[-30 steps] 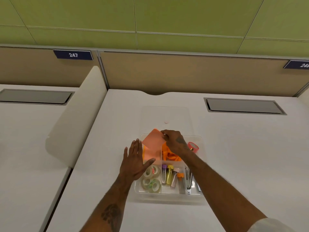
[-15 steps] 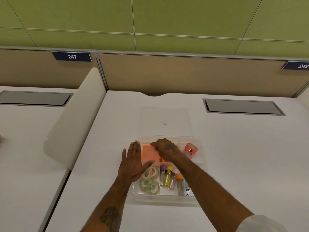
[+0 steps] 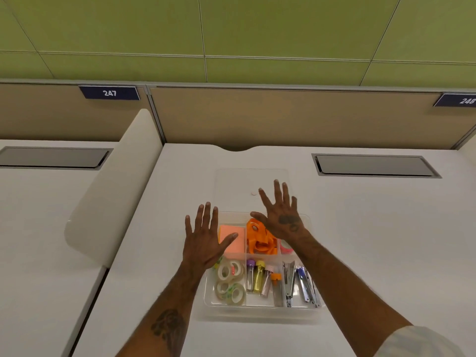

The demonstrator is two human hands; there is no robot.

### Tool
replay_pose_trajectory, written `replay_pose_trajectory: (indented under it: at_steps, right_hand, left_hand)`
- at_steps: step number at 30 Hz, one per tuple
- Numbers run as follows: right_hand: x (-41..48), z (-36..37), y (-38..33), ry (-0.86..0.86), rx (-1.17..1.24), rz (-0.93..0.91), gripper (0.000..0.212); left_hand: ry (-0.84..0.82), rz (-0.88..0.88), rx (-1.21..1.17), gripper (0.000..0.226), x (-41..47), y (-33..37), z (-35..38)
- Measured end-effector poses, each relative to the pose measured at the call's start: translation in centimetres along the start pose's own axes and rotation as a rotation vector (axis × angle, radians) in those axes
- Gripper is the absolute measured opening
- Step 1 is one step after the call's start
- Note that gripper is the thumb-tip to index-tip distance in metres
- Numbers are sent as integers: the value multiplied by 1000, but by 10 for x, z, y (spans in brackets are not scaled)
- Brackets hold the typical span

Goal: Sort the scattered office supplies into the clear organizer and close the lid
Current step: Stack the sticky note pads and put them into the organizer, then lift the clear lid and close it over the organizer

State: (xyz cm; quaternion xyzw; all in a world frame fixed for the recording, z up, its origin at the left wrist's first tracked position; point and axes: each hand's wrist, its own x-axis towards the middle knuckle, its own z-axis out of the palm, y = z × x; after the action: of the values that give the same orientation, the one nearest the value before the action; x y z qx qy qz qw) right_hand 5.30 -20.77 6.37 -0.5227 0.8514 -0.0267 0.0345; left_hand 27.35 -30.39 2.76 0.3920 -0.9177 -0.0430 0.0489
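On the white desk (image 3: 360, 240) sits the clear organizer (image 3: 260, 311), close to the person. Its lid (image 3: 231, 181) is off and lies flat on the desk just behind it, with a small round knob in the middle.

Both hands are spread wide with the fingers apart, and neither one holds anything. The left hand (image 3: 206, 240) is at the left edge of the organizer, palm down, with its thumb over the pink notes (image 3: 231, 231). The right hand (image 3: 282, 217) is higher up, over the back edge of the organizer, and its fingertips reach over the lid. I cannot tell if either hand touches what is under it.

Inside the organizer, the pink notes lie in the back left box. Next to them, in the back middle box, is a pile of orange clips (image 3: 261, 243). A bit of a pink tape roll (image 3: 286, 248) peeks out from under the right wrist in the back right box.

In the front left box are rolls of clear tape (image 3: 230, 282), piled together. In the front middle box are small tubes (image 3: 258, 278) with purple, yellow, pink and orange caps. In the front right box are shiny metal staple tools (image 3: 298, 284), lying side by side.

Behind the desk is a tan wall (image 3: 283, 117) with blue signs that read 247 (image 3: 109, 93) and 248 (image 3: 466, 101). A gray flap (image 3: 373, 165) is set into the desk on the right. A curved white divider (image 3: 113, 191) stands on the left, between this desk and the next one.
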Motion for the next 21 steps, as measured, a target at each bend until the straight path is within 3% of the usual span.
replay_pose_trajectory:
  at_steps: [17, 21]
  right_hand:
    - [62, 11, 78, -29, 21, 202, 110]
    - [82, 22, 86, -96, 56, 230, 96]
  left_hand:
    - [-90, 10, 66, 99, 130, -6, 3]
    - [-167, -46, -7, 104, 157, -12, 21]
